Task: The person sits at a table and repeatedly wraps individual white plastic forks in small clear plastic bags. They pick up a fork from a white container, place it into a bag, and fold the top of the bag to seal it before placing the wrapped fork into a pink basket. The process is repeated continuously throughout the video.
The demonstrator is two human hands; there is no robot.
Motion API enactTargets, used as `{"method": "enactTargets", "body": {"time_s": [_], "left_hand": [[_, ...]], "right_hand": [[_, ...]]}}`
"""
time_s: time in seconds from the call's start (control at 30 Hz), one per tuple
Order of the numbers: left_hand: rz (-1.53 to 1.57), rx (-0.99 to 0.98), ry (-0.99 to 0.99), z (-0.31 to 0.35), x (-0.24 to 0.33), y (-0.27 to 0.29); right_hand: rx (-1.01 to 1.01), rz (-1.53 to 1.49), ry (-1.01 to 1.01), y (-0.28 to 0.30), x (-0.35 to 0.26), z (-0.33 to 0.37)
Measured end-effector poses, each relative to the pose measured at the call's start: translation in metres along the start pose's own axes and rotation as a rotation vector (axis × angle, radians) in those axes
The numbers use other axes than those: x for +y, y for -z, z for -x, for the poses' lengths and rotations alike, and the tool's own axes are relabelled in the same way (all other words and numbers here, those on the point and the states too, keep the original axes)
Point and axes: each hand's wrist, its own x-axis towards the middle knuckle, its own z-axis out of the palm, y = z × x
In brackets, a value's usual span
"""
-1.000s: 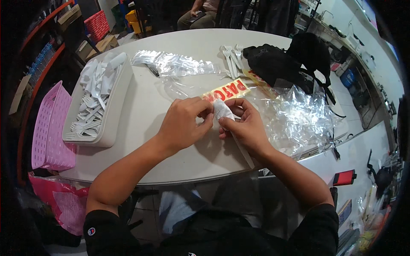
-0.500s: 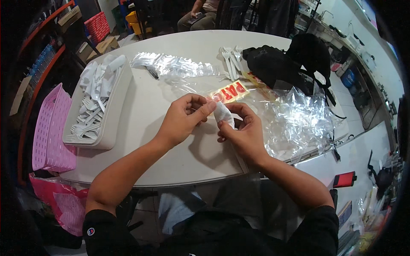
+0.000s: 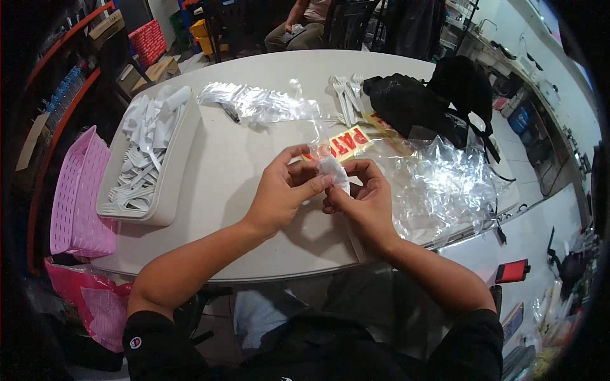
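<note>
A white paper napkin point(image 3: 333, 170) is pinched between my two hands above the middle of the table. My left hand point(image 3: 279, 190) presses its thumb against the napkin's front, with the other fingers curled behind. On the other side, my right hand point(image 3: 365, 206) grips the lower part between thumb and fingers. A thin white plastic handle point(image 3: 356, 244) sticks out below my right hand; the utensil's head is hidden. Just beyond my hands lies a yellow label with red lettering point(image 3: 348, 143), under or in clear plastic.
At left, a beige bin point(image 3: 184, 162) holds plastic forks, spoons and napkin rolls, beside a pink basket point(image 3: 79, 190). Clear plastic sleeves point(image 3: 260, 105), loose forks point(image 3: 345, 98), a black bag point(image 3: 406, 105) and crumpled clear plastic point(image 3: 445, 184) cover the far and right parts. A person point(image 3: 305, 25) sits beyond.
My left thumb has come down and right onto the napkin, closer to my right thumb. The napkin stays between both hands, and the view has shifted slightly.
</note>
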Motion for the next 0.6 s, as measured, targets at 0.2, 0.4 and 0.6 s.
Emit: {"method": "enactTargets", "body": {"time_s": [0.2,0.4,0.6], "left_hand": [[-0.037,-0.063,0.038,-0.0025,0.0063,0.0028],[-0.092,-0.078,-0.045,-0.0041,0.0058,0.0079],[-0.143,-0.12,0.004,-0.0049,0.0053,0.009]], "right_hand": [[0.012,0.006,0.031,-0.0012,-0.0016,0.0016],[0.047,0.08,0.102,-0.0012,0.0011,0.002],[-0.026,0.016,-0.004,0.0008,-0.002,0.001]]}}
